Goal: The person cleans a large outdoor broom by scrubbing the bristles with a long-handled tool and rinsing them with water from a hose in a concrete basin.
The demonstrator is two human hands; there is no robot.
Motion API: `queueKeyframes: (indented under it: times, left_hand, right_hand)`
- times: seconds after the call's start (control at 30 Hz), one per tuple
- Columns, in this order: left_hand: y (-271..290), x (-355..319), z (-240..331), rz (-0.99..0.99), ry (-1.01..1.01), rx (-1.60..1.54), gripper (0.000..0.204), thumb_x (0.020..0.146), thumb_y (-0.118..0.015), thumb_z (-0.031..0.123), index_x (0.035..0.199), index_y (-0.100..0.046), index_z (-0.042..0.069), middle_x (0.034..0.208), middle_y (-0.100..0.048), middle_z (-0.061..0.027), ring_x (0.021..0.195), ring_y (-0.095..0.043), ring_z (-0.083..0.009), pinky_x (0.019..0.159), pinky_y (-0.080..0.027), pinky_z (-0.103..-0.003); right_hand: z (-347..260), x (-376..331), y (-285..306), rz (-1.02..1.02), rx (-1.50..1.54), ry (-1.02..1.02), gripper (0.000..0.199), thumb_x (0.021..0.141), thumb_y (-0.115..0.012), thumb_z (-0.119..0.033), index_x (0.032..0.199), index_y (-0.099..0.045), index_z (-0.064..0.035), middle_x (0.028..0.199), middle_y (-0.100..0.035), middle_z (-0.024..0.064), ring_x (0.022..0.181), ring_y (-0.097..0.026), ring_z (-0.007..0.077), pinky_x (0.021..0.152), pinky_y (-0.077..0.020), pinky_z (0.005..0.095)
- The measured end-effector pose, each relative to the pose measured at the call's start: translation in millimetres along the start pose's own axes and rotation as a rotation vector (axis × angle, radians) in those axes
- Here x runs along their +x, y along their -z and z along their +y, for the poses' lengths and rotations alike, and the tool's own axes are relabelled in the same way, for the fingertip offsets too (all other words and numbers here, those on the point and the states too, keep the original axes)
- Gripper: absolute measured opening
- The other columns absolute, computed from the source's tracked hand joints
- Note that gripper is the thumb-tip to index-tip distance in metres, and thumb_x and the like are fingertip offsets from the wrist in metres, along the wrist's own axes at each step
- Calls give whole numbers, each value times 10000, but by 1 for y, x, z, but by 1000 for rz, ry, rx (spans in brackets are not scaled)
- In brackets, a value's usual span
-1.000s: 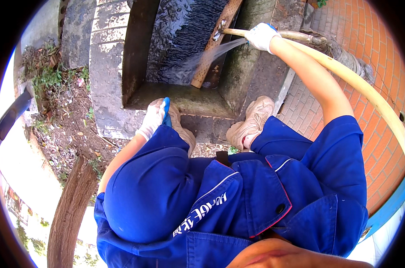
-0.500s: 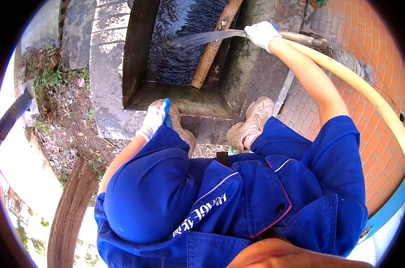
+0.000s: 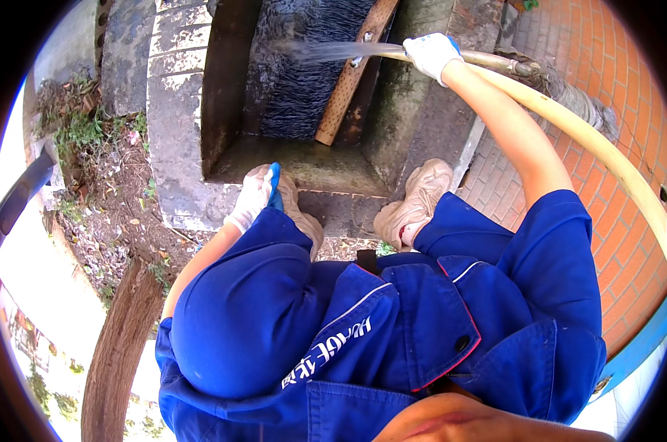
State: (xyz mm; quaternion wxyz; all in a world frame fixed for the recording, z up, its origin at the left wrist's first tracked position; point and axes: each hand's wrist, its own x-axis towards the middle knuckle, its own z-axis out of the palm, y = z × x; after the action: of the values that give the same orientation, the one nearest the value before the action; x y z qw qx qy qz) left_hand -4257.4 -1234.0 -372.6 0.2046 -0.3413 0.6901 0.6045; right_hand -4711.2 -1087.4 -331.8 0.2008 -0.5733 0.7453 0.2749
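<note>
My right hand (image 3: pixel 431 56), in a white glove with blue patches, is closed round the end of a pale yellow hose (image 3: pixel 569 124). A stream of water (image 3: pixel 333 51) shoots leftward from it, over a perforated wooden plank (image 3: pixel 347 92), into the dark water (image 3: pixel 289 96) of a concrete trough (image 3: pixel 304 163). My left hand (image 3: pixel 256 196), gloved in white and blue, hangs by my left knee above my left shoe (image 3: pixel 297 210). Its blue-coated thumb looks stretched out, and I see nothing held in it; the other fingertips are partly hidden.
My right shoe (image 3: pixel 418 199) stands at the trough's near rim. Orange brick paving (image 3: pixel 620 243) lies to the right, with a grey cloth-like bundle (image 3: pixel 576 102) beside the hose. To the left are soil with plants (image 3: pixel 90 132) and a tree trunk (image 3: pixel 120 353).
The water stream has swung slightly, now running flatter and striking a little farther off. My right hand has shifted very slightly; my left hand stays in place.
</note>
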Motion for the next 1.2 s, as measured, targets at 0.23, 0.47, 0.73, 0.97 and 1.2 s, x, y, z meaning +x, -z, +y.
queueKeyframes:
  times: [0.23,0.47,0.73,0.97,1.2]
  left_hand:
    - [-4,-1,0,33,-26,-78,421,972,-484,418,1075,-603,28,807,-539,-33,720,-485,-121,654,-427,-277]
    - [-5,1,4,82,-93,-40,381,971,-454,320,868,-564,-30,823,-576,-251,806,-526,-446,721,-425,-415]
    - [-6,-1,6,89,-70,-55,393,975,-450,331,850,-550,-28,789,-563,-233,755,-509,-419,706,-418,-413]
    - [-6,-2,11,97,-83,-102,409,972,-453,349,839,-545,-27,790,-566,-222,750,-506,-409,711,-418,-407]
    - [-5,-3,11,90,-130,-66,412,974,-442,352,865,-561,-27,814,-573,-232,793,-520,-419,744,-426,-404]
  right_hand:
    - [2,-1,-5,-25,18,77,190,898,-502,-187,951,-641,-69,868,-698,134,794,-687,294,683,-547,406]
    - [-5,-13,20,-71,-5,180,349,906,-499,-193,1250,-557,-177,816,-690,121,737,-679,279,647,-541,392]
    - [-8,-16,22,-54,19,171,442,913,-490,-194,1352,-487,-242,825,-692,114,741,-681,271,659,-545,388]
    - [-2,1,-7,3,-23,38,228,893,-504,-172,1016,-676,-86,883,-705,119,798,-693,281,697,-553,400]
    - [8,12,-8,46,-7,-146,227,880,-515,-165,944,-702,-52,914,-705,157,847,-695,308,715,-556,402]
